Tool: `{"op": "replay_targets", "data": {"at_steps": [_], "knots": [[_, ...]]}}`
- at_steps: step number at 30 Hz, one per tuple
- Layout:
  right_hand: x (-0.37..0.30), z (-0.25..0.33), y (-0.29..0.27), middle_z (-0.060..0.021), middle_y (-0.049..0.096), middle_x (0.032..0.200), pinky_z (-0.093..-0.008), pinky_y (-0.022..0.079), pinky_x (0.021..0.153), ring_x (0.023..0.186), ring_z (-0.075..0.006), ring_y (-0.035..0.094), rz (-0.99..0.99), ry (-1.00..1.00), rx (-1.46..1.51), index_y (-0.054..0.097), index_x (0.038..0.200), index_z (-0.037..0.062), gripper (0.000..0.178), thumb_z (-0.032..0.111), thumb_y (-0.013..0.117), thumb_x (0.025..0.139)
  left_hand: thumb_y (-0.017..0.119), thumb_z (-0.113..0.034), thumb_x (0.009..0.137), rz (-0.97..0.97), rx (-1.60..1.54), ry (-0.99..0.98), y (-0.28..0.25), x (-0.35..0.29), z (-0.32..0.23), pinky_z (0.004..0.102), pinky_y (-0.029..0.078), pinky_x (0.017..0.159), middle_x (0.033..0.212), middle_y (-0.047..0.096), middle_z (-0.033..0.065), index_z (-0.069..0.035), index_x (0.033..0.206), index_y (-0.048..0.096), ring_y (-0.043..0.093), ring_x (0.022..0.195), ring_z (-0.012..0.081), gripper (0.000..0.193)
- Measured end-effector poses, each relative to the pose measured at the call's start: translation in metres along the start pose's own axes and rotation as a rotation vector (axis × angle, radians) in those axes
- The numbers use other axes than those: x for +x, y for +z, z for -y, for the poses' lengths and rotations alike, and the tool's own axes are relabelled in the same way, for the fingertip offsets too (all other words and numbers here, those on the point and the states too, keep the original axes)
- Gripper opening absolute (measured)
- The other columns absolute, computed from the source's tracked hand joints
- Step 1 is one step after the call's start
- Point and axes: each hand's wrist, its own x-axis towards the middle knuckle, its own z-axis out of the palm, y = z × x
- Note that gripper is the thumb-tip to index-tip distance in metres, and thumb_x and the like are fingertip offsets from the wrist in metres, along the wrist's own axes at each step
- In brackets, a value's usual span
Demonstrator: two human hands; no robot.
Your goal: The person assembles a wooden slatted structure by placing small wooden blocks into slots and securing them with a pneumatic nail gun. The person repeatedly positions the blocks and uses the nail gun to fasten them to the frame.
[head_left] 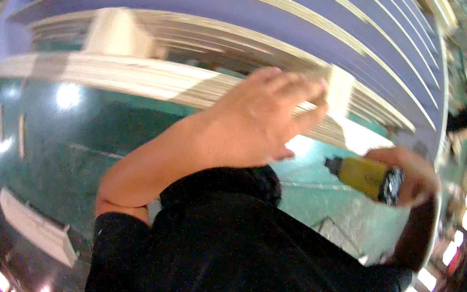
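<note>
Two bare hands of mine are up in front of me, by a big frame made of wood. My right hand (413, 180) is closed around a yellow and black power tool (366, 176). The tool is up off the floor, on my right side, just in front of the wood. Its small black tip points to the left. It is near my left hand, but the two are apart.

My left hand (268, 112) reaches up to the frame. Its back is turned to me and its fingers are bent. My thumb sticks out below, apart from the other fingers. The fingertips are close to a pale wood block (340, 89) that stands up. I cannot tell if they touch it, or if they pinch something tiny, because it is blurry there.

A long pale plank (136, 77) runs from side to side along the near edge of the frame, and my left hand covers part of it. Another pale block (109, 33) stands up on the left. Behind them there are lots of blue-purple boards (206, 2) with light edges, all in rows.

The floor (56, 136) is green and shiny. Two thin sticks (21, 137) lie on it at the left, near each other. Lower down on that side there is a long whitish board (34, 225). My black shirt (242, 255) fills the bottom middle.
</note>
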Motion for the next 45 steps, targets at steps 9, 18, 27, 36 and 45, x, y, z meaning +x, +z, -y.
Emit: {"op": "replay_targets", "data": {"at_steps": [9,18,27,36,45], "knots": [[0.104,0.157,0.023,-0.0128,0.070,0.108,-0.0356,0.055,0.081,0.096,-0.0225,0.068,-0.219,-0.123,-0.014,0.061,0.122,0.0000,0.063,0.023,0.092,0.072,0.090,-0.046,0.053,0.062,0.280,-0.261,-0.201,-0.179,0.109,0.0557,0.027,0.119,0.161,0.030,0.0199,-0.016,0.147,0.050,0.030,0.147,0.0450,0.106],[0.240,0.288,0.012,-0.0063,0.064,0.125,-0.0337,0.049,0.103,0.116,-0.0159,0.060,-0.278,-0.036,0.145,0.050,0.136,0.0069,0.069,0.003,0.087,0.077,0.089,-0.037,0.057,0.136,0.116,-0.076,-0.194,-0.203,0.192,0.0561,0.037,0.112,0.157,0.032,0.0261,-0.015,0.139,0.050,0.038,0.139,0.0504,0.094],[0.293,0.332,0.005,-0.0124,0.071,0.110,-0.0314,0.053,0.090,0.100,-0.0172,0.065,-0.282,0.097,-0.085,0.057,0.128,-0.0009,0.059,0.019,0.085,0.080,0.091,-0.035,0.057,0.186,0.013,-0.191,-0.194,-0.202,0.194,0.0564,0.042,0.103,0.157,0.036,0.0180,-0.020,0.136,0.054,0.045,0.135,0.0432,0.088],[0.295,0.337,0.007,-0.0138,0.069,0.114,-0.0329,0.052,0.092,0.105,-0.0180,0.065,-0.297,0.129,-0.118,0.055,0.129,-0.0010,0.062,0.019,0.086,0.080,0.092,-0.036,0.056,0.153,0.068,-0.183,-0.195,-0.208,0.195,0.0571,0.042,0.103,0.157,0.034,0.0173,-0.020,0.136,0.053,0.044,0.136,0.0421,0.091],[0.293,0.330,0.010,-0.0136,0.070,0.114,-0.0339,0.051,0.097,0.106,-0.0212,0.065,-0.362,0.170,-0.073,0.058,0.125,0.0024,0.058,0.025,0.085,0.079,0.093,-0.036,0.056,0.188,0.063,-0.208,-0.199,-0.209,0.193,0.0559,0.042,0.105,0.158,0.033,0.0155,-0.020,0.138,0.052,0.044,0.136,0.0411,0.093]]}}
